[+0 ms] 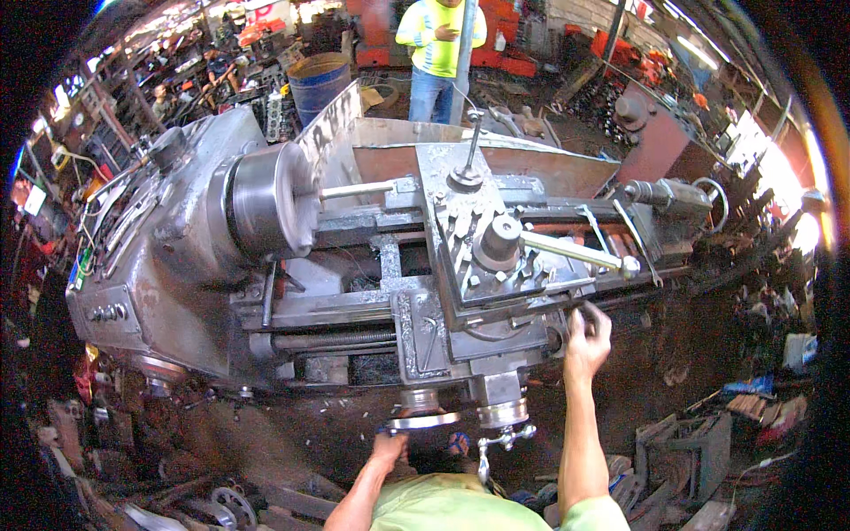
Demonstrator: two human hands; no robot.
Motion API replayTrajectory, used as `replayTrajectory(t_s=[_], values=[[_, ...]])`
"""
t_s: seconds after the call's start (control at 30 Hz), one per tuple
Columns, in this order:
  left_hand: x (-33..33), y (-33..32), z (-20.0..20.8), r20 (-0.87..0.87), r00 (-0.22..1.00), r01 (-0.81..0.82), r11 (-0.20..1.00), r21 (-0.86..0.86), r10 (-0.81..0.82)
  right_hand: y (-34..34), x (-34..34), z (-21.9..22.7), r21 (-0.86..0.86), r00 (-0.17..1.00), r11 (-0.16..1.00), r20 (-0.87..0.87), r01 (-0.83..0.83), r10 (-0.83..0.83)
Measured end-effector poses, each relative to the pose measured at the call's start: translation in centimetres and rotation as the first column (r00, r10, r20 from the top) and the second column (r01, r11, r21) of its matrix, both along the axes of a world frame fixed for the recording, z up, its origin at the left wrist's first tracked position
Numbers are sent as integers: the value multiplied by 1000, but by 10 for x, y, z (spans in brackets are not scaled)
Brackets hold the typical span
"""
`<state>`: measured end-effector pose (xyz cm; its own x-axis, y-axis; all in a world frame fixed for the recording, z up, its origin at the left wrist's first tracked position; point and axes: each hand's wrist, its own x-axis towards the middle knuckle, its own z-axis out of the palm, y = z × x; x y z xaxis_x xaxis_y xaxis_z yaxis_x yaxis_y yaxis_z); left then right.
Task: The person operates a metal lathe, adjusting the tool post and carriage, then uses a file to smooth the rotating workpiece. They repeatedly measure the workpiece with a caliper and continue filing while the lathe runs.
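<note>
A metal lathe stretches across the view, its round chuck (270,199) blurred as if turning. A slim metal bar (357,189) lies between the chuck and the tool post (498,243), which has a long clamping lever (571,250). My left hand (388,448) is closed at the rim of the carriage handwheel (425,419), low in front of the machine. At the right end of the tool slide, my right hand (589,339) has its fingers curled together; what they grip is hidden. A smaller ball-ended crank (507,436) sits between my arms.
The tailstock (668,202) stands at the right end of the bed. Several wrenches and rods (133,208) lie on the headstock. Behind the lathe are a person in a yellow top (436,40) and a blue drum (320,88). Metal scrap (682,456) crowds the lower right.
</note>
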<state>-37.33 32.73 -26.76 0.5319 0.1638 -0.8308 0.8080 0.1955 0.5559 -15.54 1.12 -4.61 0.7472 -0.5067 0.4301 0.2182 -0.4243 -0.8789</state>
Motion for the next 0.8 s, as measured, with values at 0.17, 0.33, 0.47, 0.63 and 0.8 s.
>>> replayTrajectory(t_s=[0.17, 0.33, 0.47, 0.63, 0.8], values=[[12, -26, -11, -216, 971, 92, 674, 733, 102, -56, -102, -40, 43, 959, 994, -264, -97, 105], [-2, -27, -36, -217, 974, 216, 518, 828, -59, -68, -199, -82, -91, 729, 973, -678, -210, 94], [-10, -35, -122, -259, 965, 253, 388, 886, -38, -40, -235, -74, 221, 382, 911, -854, -347, 353], [30, -141, -133, -101, 951, 222, 872, -436, -293, 10, -237, -35, 438, 164, 754, -803, -489, 573], [-18, -11, -46, -18, 987, 91, 647, -757, -159, 46, -222, -17, 659, 139, 654, -657, -371, 741]])
